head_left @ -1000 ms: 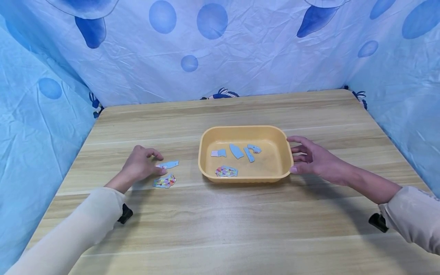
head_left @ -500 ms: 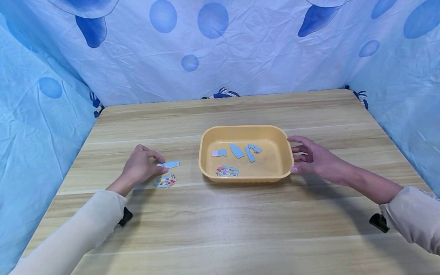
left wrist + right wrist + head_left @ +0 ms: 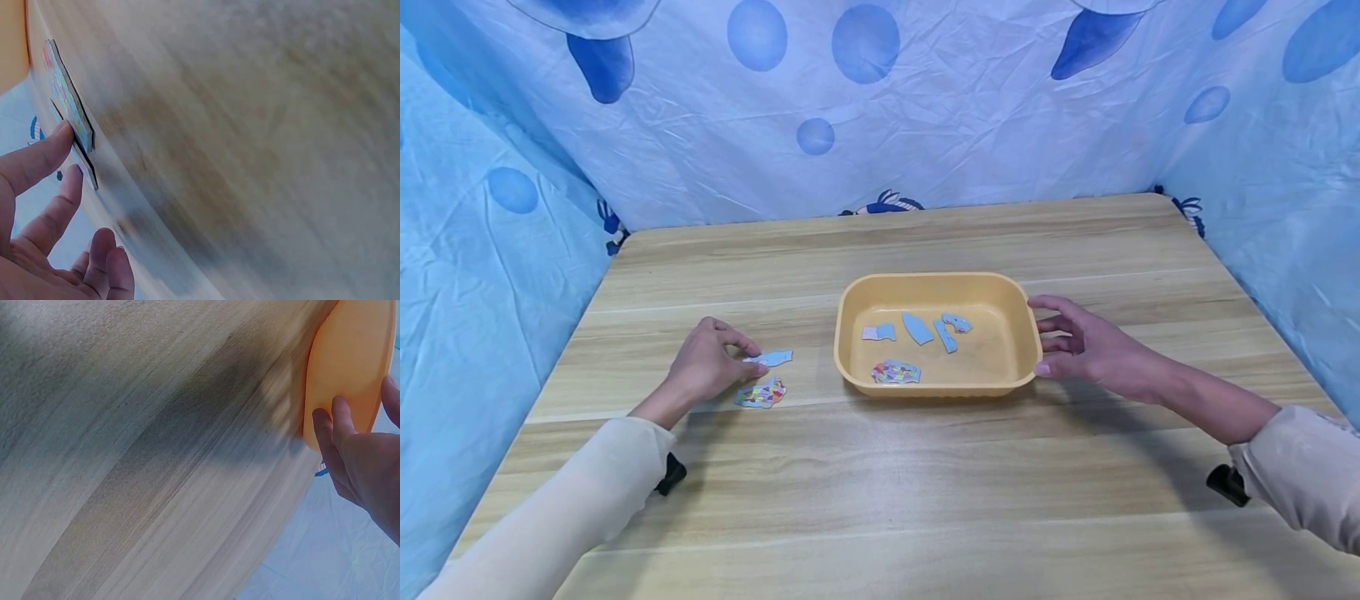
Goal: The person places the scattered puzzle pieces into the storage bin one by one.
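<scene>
On the left of the table, my left hand (image 3: 703,364) pinches a light blue puzzle piece (image 3: 779,357) between thumb and forefinger. The piece lies flat, part of it hidden under the fingertips. Just in front of it is a multicoloured puzzle piece (image 3: 762,393); the left wrist view shows this piece (image 3: 70,97) right beside the pinched one (image 3: 85,164). My right hand (image 3: 1097,350) is at the right end of a yellow plastic tray (image 3: 996,354), its fingers spread and fingertips at the outer wall. From the right wrist view, two fingertips meet the tray's side (image 3: 350,356).
Inside the tray are several puzzle pieces: a pink-and-blue one (image 3: 880,332), a pointed blue one (image 3: 917,328), a narrow strip (image 3: 944,337), a small curved one (image 3: 957,322) and a multicoloured one (image 3: 896,372). Blue patterned cloth (image 3: 880,142) hangs behind the wooden table (image 3: 880,483) and along both sides.
</scene>
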Action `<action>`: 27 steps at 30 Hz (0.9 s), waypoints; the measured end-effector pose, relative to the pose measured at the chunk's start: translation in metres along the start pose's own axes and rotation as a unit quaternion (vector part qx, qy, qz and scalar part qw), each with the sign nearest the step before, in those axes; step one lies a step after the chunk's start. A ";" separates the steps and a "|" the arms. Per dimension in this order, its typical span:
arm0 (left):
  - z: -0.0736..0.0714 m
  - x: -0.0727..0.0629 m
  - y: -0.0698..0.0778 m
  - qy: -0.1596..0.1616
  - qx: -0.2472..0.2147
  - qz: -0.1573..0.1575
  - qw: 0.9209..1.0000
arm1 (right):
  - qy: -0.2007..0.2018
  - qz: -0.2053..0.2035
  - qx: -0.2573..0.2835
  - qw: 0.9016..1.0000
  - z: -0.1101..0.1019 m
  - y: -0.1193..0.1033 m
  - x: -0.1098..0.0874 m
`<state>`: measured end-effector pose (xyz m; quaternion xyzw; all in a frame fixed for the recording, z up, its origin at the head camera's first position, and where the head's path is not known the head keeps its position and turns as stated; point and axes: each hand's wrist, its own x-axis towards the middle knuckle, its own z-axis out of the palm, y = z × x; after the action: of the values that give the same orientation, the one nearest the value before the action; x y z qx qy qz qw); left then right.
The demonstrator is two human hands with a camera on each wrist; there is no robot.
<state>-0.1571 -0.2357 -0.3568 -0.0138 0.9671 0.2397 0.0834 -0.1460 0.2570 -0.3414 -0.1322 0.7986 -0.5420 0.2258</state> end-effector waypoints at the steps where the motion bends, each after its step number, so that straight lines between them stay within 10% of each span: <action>1: 0.000 0.000 0.000 -0.002 -0.001 -0.001 1.000 | 0.000 0.000 0.000 1.000 0.000 0.000 0.000; 27: -0.034 0.002 0.036 -0.030 -0.100 0.002 0.995 | 0.004 0.004 -0.001 1.000 0.000 0.001 0.001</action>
<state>-0.1667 -0.2198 -0.3115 -0.0131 0.9355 0.3354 0.1106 -0.1470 0.2568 -0.3429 -0.1271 0.8007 -0.5405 0.2249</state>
